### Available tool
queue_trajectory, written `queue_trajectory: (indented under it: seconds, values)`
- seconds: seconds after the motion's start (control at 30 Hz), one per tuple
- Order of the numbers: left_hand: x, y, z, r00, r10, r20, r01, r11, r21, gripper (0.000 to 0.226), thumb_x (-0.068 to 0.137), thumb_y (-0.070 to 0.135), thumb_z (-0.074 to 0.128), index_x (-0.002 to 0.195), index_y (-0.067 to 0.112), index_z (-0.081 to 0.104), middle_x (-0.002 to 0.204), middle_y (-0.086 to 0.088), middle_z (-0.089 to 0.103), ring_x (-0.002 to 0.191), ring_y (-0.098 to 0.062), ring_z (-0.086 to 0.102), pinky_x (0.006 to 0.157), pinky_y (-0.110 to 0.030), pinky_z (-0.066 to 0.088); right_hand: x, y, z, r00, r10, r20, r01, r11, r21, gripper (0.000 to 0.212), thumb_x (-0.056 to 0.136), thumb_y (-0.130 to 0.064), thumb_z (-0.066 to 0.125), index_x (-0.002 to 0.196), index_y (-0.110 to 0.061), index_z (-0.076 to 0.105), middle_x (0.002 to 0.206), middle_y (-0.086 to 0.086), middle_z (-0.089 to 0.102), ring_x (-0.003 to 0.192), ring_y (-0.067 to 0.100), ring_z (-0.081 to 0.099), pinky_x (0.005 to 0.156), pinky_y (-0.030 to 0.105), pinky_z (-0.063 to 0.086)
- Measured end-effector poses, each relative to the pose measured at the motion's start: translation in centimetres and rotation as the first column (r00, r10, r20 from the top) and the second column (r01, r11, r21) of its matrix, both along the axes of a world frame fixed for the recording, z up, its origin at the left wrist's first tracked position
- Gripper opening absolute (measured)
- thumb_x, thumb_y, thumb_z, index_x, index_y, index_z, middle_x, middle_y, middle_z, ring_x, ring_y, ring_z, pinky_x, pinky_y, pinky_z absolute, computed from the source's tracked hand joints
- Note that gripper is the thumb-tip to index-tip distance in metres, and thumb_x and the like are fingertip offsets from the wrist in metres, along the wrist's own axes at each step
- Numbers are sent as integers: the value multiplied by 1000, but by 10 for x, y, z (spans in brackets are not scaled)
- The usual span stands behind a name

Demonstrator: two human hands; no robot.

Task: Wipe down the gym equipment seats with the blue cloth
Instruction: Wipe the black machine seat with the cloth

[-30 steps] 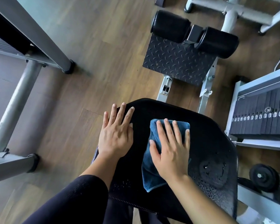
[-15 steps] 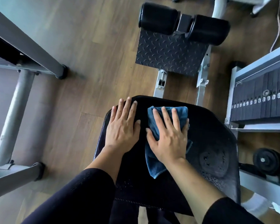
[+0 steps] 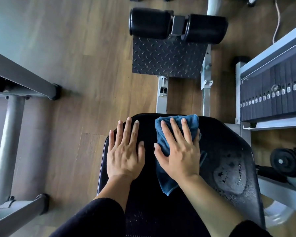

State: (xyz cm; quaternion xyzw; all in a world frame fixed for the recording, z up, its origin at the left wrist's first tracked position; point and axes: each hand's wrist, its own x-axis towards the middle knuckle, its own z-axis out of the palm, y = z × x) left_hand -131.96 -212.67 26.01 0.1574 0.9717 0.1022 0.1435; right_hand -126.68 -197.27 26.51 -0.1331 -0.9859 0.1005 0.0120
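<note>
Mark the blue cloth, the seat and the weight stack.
blue cloth (image 3: pixel 165 183), head view, loose lower corner.
seat (image 3: pixel 220 142), head view, bare pad right of the cloth.
weight stack (image 3: pixel 280 93), head view, middle of the dark plates.

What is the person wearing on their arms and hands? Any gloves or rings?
No gloves. The left hand and right hand are bare, with short plain nails and no rings or watch showing. The left sleeve and right sleeve are black and stop well short of the wrists, leaving the forearms uncovered.
</note>
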Motion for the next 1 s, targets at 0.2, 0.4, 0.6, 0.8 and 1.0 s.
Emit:
queue_trajectory:
  seconds: [0.2, 0.4, 0.6, 0.8, 1.0]
  values:
    - [-2, 1, 0, 1000, -12, -3, 12, 1000, -14, 63, 92, 41, 23, 153, 28, 9, 160, 5, 4, 147, -18, -2, 118, -38, -3, 12, -7, 2, 1000, 1, -9, -1, 1000, -19, 66, 83, -51, 54, 142, -25, 46, 147, 4, 44, 143, 29, 27, 107, 64, 26]
    - [-3, 0, -2, 1000, -1, -19, 1, 1000, -10, 63, 92, 42, 21, 152, 29, 8, 160, 7, 2, 147, -15, -4, 119, -38, -3, -4, -2, 2, 998, -22, 59, 23, 1000, -16, 65, 82, -54, 49, 142, -29, 45, 148, 1, 43, 143, 29, 26, 106, 65, 28]
    - [-1, 1, -3, 1000, 10, -27, -11, 1000, -13, 63, 92, 44, 17, 152, 32, 4, 160, 9, -1, 147, -14, -6, 119, -38, -4, -17, -2, 1, 996, -34, 85, 34, 999, -3, 60, 88, -52, 40, 143, -27, 44, 148, 2, 43, 143, 31, 27, 108, 65, 26]
    - [-1, 1, -2, 999, 7, -38, -8, 1000, -20, 63, 91, 45, 14, 152, 32, 5, 160, 8, 0, 147, -15, -5, 120, -39, -3, 31, 9, 4, 999, -36, 23, 37, 999, -14, 54, 90, -46, 44, 140, -27, 48, 146, 2, 45, 142, 29, 28, 106, 63, 30]
    - [-1, 1, -3, 999, 6, -52, -7, 1000, -14, 63, 92, 45, 16, 152, 31, 8, 160, 8, 2, 147, -15, -3, 120, -39, -2, -6, 20, -1, 997, -15, 74, 15, 1000, -1, 55, 90, -48, 38, 142, -29, 45, 147, 2, 45, 141, 32, 29, 106, 65, 29]
